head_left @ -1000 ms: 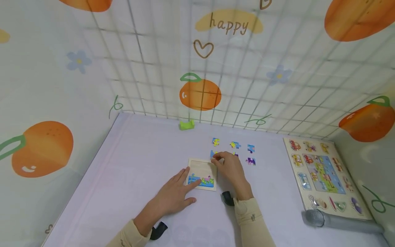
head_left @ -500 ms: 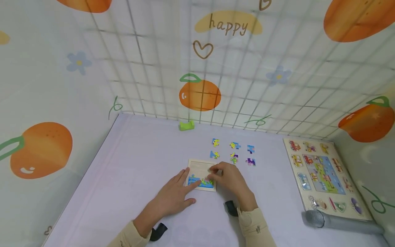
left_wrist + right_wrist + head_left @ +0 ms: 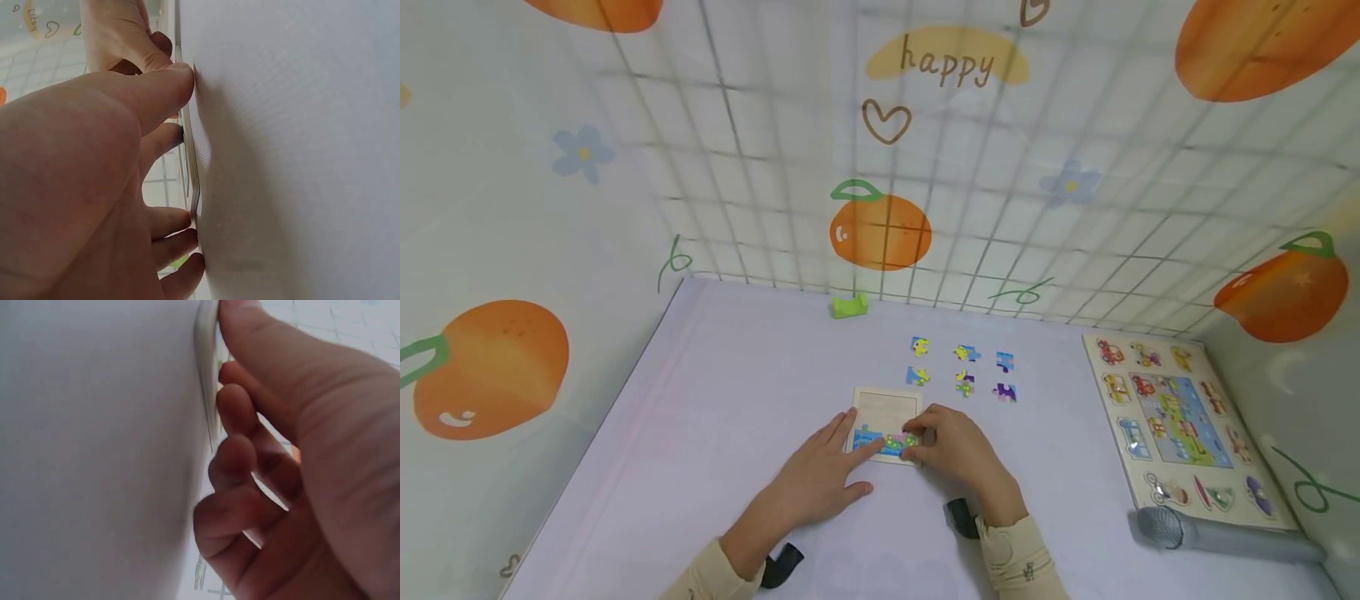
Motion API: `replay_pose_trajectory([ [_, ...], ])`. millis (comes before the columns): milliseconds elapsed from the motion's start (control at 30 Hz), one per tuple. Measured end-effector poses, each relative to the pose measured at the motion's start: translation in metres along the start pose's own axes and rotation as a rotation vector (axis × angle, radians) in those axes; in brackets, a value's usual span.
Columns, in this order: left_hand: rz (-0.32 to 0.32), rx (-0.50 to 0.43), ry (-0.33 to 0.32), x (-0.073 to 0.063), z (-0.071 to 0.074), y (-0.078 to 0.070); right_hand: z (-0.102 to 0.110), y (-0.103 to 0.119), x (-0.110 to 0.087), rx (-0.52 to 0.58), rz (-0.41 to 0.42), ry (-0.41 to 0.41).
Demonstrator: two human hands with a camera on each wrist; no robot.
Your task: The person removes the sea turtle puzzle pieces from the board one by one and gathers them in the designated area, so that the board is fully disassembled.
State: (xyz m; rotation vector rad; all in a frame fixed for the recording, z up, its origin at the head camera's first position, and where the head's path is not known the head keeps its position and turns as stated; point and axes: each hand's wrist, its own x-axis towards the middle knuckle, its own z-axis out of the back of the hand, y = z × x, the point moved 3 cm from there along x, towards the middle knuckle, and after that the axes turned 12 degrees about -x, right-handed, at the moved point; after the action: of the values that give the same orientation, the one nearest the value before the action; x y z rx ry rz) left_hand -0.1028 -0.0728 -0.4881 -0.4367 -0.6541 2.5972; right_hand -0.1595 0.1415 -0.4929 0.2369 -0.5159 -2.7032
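Note:
A small square wooden puzzle tray (image 3: 887,404) lies on the table, its lower row filled with blue, green and pink jigsaw pieces (image 3: 867,439). My left hand (image 3: 820,467) rests with spread fingers along the tray's left side, index finger over the lower row. In the left wrist view its fingertips touch the tray edge (image 3: 192,169). My right hand (image 3: 958,446) is at the lower right corner, thumb and index finger curled about the puzzle piece there, which they mostly hide. The right wrist view shows the thumb against the tray edge (image 3: 206,356), other fingers curled.
Several loose jigsaw pieces (image 3: 964,383) lie beyond the tray to the right. A lime-green block (image 3: 849,306) sits by the back wall. At the far right are a picture puzzle board (image 3: 1183,425) and a grey microphone (image 3: 1225,537).
My right hand has come down from the tray's upper right to its lower right corner, uncovering loose pieces. My left hand stays in place on the tray.

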Motion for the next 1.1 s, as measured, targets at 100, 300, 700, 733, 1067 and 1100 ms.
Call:
replay_pose_trajectory([
  [100, 0.002, 0.003, -0.002, 0.000, 0.000, 0.000, -0.001, 0.000, 0.000, 0.030, 0.008, -0.002],
  [300, 0.007, 0.009, -0.005, 0.000, 0.000, -0.001, -0.002, 0.001, 0.000, 0.109, 0.015, -0.004],
  [700, -0.003, 0.007, -0.013, -0.001, 0.002, -0.001, -0.004, 0.009, 0.002, 0.093, 0.010, -0.030],
  [733, -0.001, 0.003, -0.012, -0.001, 0.002, -0.002, -0.004, 0.010, 0.002, 0.084, 0.006, -0.032],
  [1067, -0.006, 0.005, -0.016, -0.002, 0.003, -0.001, 0.000, 0.021, 0.001, 0.022, -0.066, -0.026],
  [1100, -0.005, 0.003, -0.017, -0.003, 0.003, 0.000, 0.000, 0.022, 0.001, 0.022, -0.070, -0.028],
])
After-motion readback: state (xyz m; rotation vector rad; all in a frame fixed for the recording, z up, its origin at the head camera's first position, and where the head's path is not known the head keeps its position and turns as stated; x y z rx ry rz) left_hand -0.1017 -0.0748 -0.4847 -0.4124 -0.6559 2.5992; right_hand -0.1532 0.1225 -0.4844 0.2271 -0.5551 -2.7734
